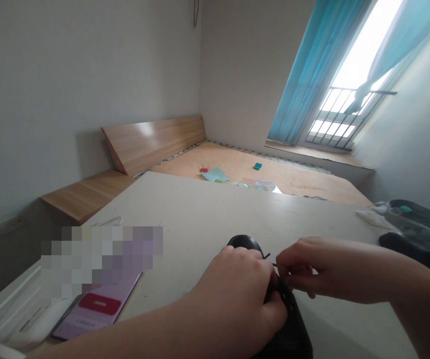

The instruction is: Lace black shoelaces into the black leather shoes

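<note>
A black shoe (293,326) with a rounded, grained toe lies on the white table in front of me, its toe pointing away. My left hand (239,286) is closed over its middle, the thumb bent at the near side and the fingers hiding much of the top. Just to the right, my right hand (308,267) pinches at the shoe's lacing, thumb and forefinger together. A short black lace end (267,256) sticks out between the two hands. The part between the fingertips is mostly hidden.
On the left of the white table (185,219) lies a phone (99,304) with a lit purple screen, partly blurred out, beside a white case-like object (31,321). To the right are a clear plastic bag (420,219) and a black item (398,244). Beyond stands a bed (237,157).
</note>
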Tool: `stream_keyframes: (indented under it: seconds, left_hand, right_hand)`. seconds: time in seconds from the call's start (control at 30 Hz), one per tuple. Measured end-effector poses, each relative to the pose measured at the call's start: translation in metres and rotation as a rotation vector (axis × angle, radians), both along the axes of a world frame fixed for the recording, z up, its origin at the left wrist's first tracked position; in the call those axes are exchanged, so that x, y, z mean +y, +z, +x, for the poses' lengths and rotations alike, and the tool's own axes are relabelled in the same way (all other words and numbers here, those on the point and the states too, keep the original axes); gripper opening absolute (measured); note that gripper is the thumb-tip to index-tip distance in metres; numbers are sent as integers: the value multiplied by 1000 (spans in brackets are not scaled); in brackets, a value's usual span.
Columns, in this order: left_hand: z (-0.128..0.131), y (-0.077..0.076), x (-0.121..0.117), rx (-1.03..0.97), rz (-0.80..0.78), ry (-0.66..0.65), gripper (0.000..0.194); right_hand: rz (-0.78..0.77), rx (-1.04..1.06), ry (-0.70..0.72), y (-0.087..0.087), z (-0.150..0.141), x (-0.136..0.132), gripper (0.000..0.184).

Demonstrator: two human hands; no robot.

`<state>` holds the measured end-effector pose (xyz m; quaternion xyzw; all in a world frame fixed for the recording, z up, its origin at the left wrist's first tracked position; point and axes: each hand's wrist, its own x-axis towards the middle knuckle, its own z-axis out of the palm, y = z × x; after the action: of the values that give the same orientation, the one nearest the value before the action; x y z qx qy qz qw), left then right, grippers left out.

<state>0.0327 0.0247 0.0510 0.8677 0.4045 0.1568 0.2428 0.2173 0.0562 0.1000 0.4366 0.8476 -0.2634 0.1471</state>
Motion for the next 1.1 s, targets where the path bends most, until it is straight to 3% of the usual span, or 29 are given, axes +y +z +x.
stream_keyframes:
  seconds: [1.1]
  left_hand:
    - [1,-6,0,-16,2,14,18]
  right_hand:
    - [-48,6,-37,-5,4,2,18]
